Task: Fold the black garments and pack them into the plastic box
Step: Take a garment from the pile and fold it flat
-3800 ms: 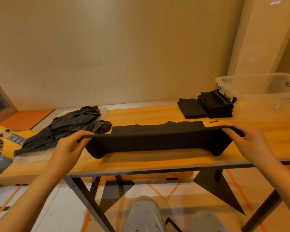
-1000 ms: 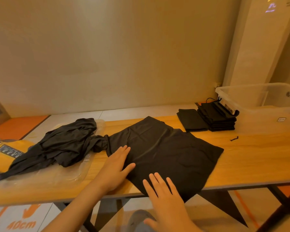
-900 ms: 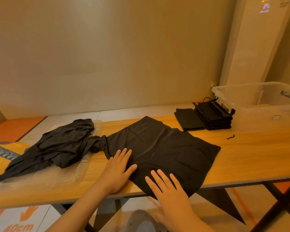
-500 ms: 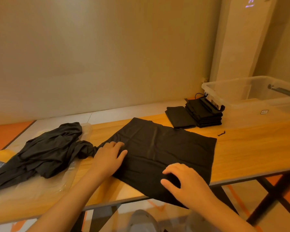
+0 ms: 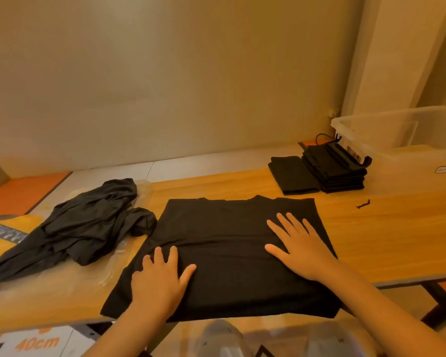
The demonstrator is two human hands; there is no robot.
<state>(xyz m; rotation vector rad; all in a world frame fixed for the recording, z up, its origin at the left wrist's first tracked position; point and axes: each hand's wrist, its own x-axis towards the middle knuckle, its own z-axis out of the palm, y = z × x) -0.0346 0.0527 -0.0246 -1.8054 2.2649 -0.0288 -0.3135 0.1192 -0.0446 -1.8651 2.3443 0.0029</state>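
a black garment (image 5: 229, 256) was spread flat at the near edge of the tabletop (image 5: 386, 235). the left hand (image 5: 160, 282) was laid on its near left part and the right hand (image 5: 301, 251) on its right part, fingers straight and splayed (nothing was gripped by either). a crumpled black heap (image 5: 88, 225) was seen at the left. folded black garments (image 5: 335, 168) were stacked at the far right, just beside the clear plastic box (image 5: 397, 135).
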